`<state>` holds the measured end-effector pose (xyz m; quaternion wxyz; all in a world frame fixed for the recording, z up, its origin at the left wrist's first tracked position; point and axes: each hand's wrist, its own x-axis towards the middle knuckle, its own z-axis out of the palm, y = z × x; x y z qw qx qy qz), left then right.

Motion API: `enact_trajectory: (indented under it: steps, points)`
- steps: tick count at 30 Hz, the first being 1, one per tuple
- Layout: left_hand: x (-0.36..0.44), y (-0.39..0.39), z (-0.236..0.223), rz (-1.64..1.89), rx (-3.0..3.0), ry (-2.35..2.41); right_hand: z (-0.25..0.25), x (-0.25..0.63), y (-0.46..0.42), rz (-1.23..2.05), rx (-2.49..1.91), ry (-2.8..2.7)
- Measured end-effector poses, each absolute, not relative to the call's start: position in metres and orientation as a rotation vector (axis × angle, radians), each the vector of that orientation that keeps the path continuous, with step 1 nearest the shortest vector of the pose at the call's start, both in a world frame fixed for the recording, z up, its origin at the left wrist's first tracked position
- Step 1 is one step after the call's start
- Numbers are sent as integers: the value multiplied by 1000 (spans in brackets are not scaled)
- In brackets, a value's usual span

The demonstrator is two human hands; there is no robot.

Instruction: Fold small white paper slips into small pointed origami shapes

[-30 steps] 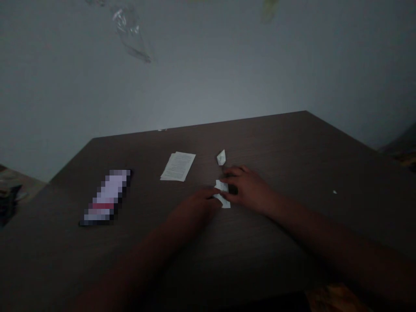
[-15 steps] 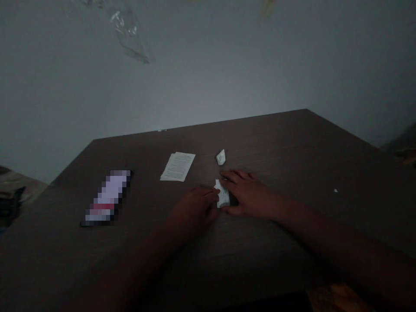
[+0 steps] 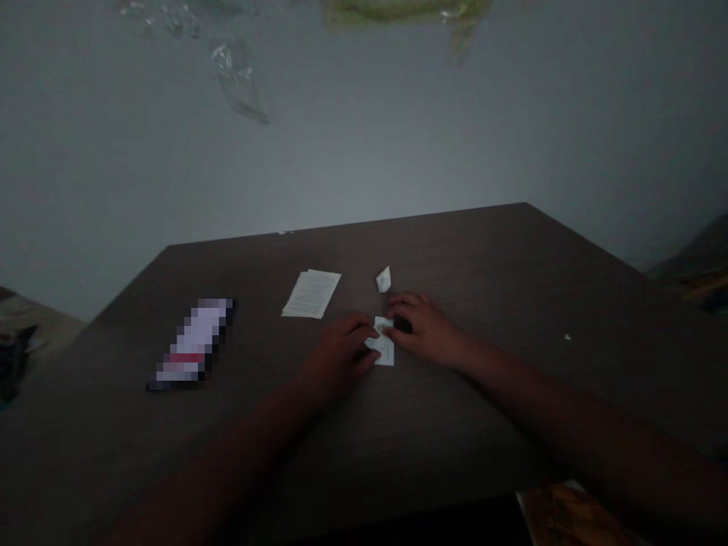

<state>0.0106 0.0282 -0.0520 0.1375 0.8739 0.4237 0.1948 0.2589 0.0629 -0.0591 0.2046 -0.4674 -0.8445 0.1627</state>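
A small folded piece of printed paper (image 3: 385, 350) lies on the table between my two hands. My left hand (image 3: 344, 353) grips its left side, with the index finger and thumb on the paper and slightly apart. From the right, my right hand (image 3: 424, 326) has its thumb and curled fingers at the upper right part of the sheet. Just beyond my right fingertips sits a small folded paper shape (image 3: 384, 280) with a pointed top. The light is dim, so the folds are hard to make out.
A stack of printed paper sheets (image 3: 312, 294) lies left of the hands. Further left is a phone (image 3: 193, 341) with a blurred-out screen. A tiny paper scrap (image 3: 567, 337) lies at the right on the brown table (image 3: 466, 258). The wall rises behind.
The paper between my hands has been turned or refolded and more of its printed face shows. My right thumb has moved up onto it from the lower edge. The view has tilted slightly up.
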Motion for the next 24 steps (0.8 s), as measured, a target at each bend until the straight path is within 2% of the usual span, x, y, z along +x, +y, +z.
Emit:
enact_trajectory:
  steps: [7,24]
  points:
    - [15,23,-42,488,2484,1292,-68,263,71,450,-1330,-2304]
    - [7,33,-64,560,2462,1198,-68,263,68,535,-1352,-2306]
